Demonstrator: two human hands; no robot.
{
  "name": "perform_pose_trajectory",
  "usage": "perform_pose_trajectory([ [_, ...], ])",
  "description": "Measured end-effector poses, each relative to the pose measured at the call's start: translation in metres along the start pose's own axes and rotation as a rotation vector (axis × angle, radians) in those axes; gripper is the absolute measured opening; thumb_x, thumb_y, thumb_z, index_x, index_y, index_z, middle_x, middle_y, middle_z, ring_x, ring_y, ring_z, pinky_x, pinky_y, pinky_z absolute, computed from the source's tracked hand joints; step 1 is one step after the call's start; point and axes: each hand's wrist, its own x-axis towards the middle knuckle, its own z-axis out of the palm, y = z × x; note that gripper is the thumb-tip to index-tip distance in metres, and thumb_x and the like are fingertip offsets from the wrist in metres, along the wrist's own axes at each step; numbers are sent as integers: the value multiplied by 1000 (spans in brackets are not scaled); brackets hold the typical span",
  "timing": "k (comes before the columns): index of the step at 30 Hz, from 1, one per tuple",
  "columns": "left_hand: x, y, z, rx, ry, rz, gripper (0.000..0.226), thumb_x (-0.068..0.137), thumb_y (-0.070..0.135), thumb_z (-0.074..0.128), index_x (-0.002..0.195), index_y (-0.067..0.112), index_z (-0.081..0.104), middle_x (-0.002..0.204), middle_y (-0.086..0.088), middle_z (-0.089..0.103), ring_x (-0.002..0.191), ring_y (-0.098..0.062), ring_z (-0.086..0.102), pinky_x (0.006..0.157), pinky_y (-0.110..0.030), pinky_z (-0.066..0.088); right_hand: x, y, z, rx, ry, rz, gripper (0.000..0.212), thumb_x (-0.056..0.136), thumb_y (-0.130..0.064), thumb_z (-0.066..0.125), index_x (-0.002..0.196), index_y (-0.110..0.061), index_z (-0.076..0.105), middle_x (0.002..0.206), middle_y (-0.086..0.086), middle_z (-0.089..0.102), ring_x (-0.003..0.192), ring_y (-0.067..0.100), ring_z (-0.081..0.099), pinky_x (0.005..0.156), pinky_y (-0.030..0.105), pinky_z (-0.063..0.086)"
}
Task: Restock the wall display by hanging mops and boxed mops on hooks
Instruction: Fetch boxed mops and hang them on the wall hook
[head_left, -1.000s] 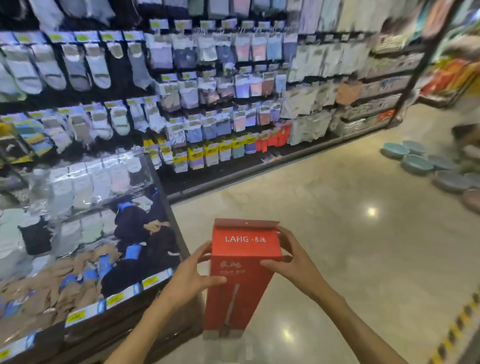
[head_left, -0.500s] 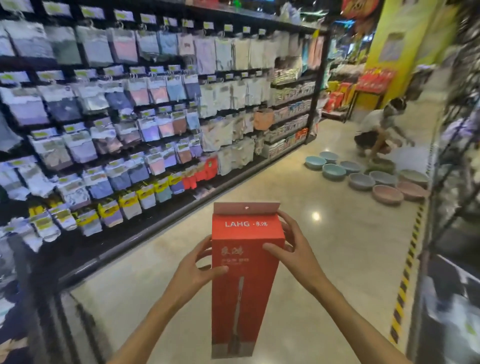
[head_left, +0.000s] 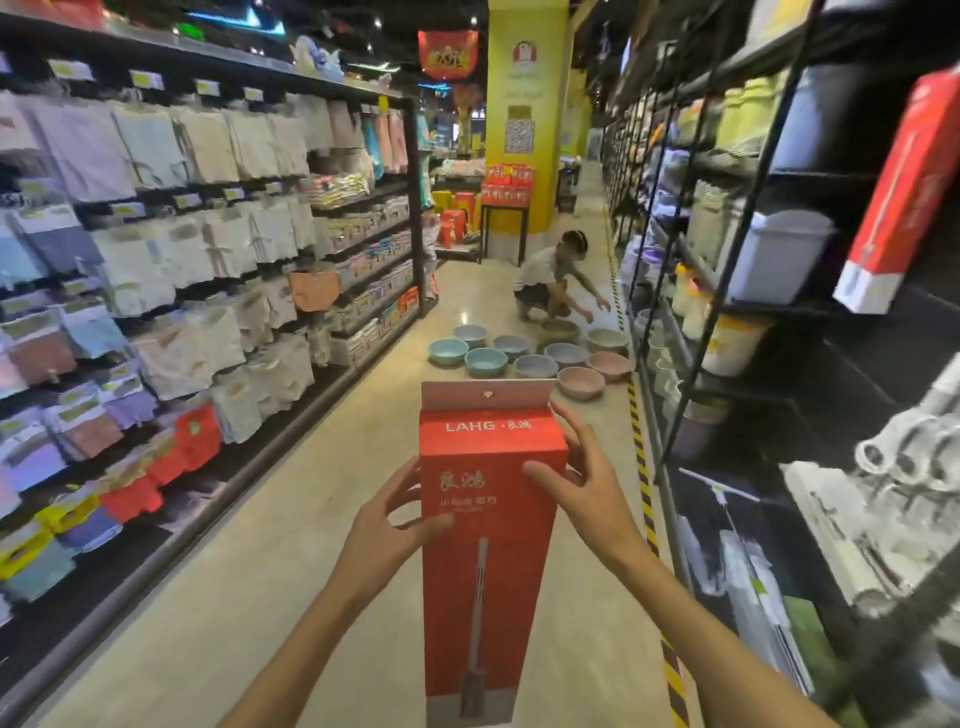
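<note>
A tall red box (head_left: 485, 545) stands upright in the near middle of the aisle view, held between both hands above the floor (head_left: 322, 499). The left hand (head_left: 387, 525) grips its left edge, thumb across the front face and fingers curled round behind; the right hand (head_left: 582, 483) grips the upper right corner, thumb on the front, fingers spread along the side. The box is printed cardboard, smooth and slightly glossy, square in section, with a pale hang tab (head_left: 485, 397) folded up at the top and a small punched hole in it. It probably handles light and stiff, though top-heavy from its length, and the gloss may let it slip, so a two-sided hold near the top, as now, suits it; the thin tab looks like the part to spare from crushing, since the hook must pass through its hole. On the far right a second red box (head_left: 904, 192) already hangs against a black wire rack (head_left: 691, 322) stocked with plastic bins. Left, a shelf wall (head_left: 156, 249) carries soft packaged garments. Far ahead a person (head_left: 553, 275) crouches beside round pastel basins (head_left: 519, 358) on the polished floor
</note>
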Motion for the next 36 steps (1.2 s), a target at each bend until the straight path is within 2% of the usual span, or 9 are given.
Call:
perform_pose_trajectory([
  [3, 78, 0, 12, -27, -105, 49, 82, 77, 46, 91, 150, 38, 54, 139, 19, 67, 119, 8, 63, 79, -11, 58, 49, 7, -18, -43, 92, 9, 70, 88, -35, 79, 146, -53, 44, 126, -34, 66, 120, 2, 68, 102, 41, 60],
  [7, 177, 4, 35, -52, -259, 97, 79, 79, 44, 90, 149, 38, 55, 138, 18, 68, 123, 1, 65, 83, -10, 57, 109, 16, -48, -79, 224, 23, 83, 81, -59, 83, 152, -55, 41, 140, -22, 64, 127, 12, 67, 103, 49, 59],
  [16, 364, 12, 125, -100, -470, 171, 74, 78, 37, 87, 146, 37, 59, 132, 19, 72, 119, 4, 65, 84, -10, 56, 225, 52, -129, -121, 487, -13, 77, 89, -35, 78, 155, -49, 41, 146, -14, 61, 129, 15, 66, 97, 42, 62],
  [19, 423, 13, 161, -96, -500, 191, 73, 76, 46, 86, 144, 43, 59, 128, 26, 72, 119, 6, 65, 92, -15, 54, 273, 68, -166, -172, 519, -52, 78, 90, -32, 78, 157, -45, 40, 151, -14, 57, 131, 9, 63, 95, 31, 61],
  [22, 485, 11, 202, -116, -525, 191, 71, 78, 46, 87, 142, 48, 58, 125, 32, 71, 118, 9, 65, 88, -12, 52, 323, 87, -214, -206, 528, -88, 79, 90, -33, 79, 157, -46, 40, 153, -17, 55, 135, 8, 60, 101, 35, 58],
  [25, 545, 18, 246, -122, -556, 206, 70, 79, 44, 86, 142, 51, 55, 123, 38, 68, 116, 14, 63, 85, -10, 55, 372, 102, -262, -231, 548, -114, 80, 89, -32, 79, 158, -45, 40, 152, -17, 53, 135, 6, 59, 100, 28, 58],
  [29, 628, 29, 305, -123, -617, 243, 72, 82, 42, 86, 147, 45, 54, 127, 37, 68, 120, 13, 62, 90, -10, 54, 438, 117, -325, -293, 564, -125, 81, 90, -27, 77, 160, -39, 38, 148, -11, 53, 134, 2, 59, 98, 14, 52],
  [31, 668, 31, 332, -138, -619, 258, 75, 81, 44, 87, 149, 42, 55, 129, 31, 70, 121, 8, 64, 97, -17, 54, 470, 122, -353, -325, 576, -129, 83, 89, -27, 77, 161, -36, 37, 148, -11, 53, 133, 0, 58, 99, 12, 50],
  [36, 761, 38, 401, -183, -662, 324, 72, 81, 34, 87, 147, 33, 58, 125, 33, 71, 118, 10, 65, 89, -6, 52, 539, 142, -417, -399, 617, -144, 86, 88, -34, 78, 162, -40, 34, 146, -23, 50, 136, -1, 55, 104, 15, 50],
])
